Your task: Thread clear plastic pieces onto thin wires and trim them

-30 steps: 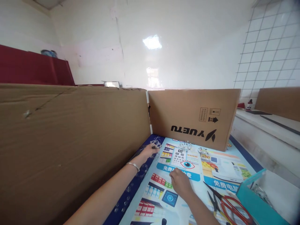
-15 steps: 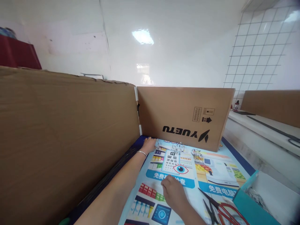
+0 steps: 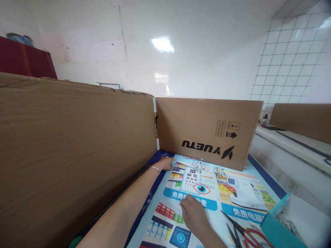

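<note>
Reads bright overall — glares white off the glossy wall [image 3: 201, 58]. Darkens low along the left cardboard panel [image 3: 69, 148]. Softens and stretches toward the edges.

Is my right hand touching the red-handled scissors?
Apart. The head view shows a plain gap: a strip of the printed sheet lies between the right hand and the red-handled scissors.

"Where's the left hand [image 3: 166, 163]?"

"Fingers at a clear, tangled bunch [image 3: 174, 164], near the cardboard panels' [image 3: 204, 127] corner."

"And the right hand [image 3: 193, 210]?"

"Curled over the printed surface [image 3: 217, 220], left of the red-handled scissors [image 3: 241, 228]. The teal box [image 3: 280, 231] sits beyond those."
</note>
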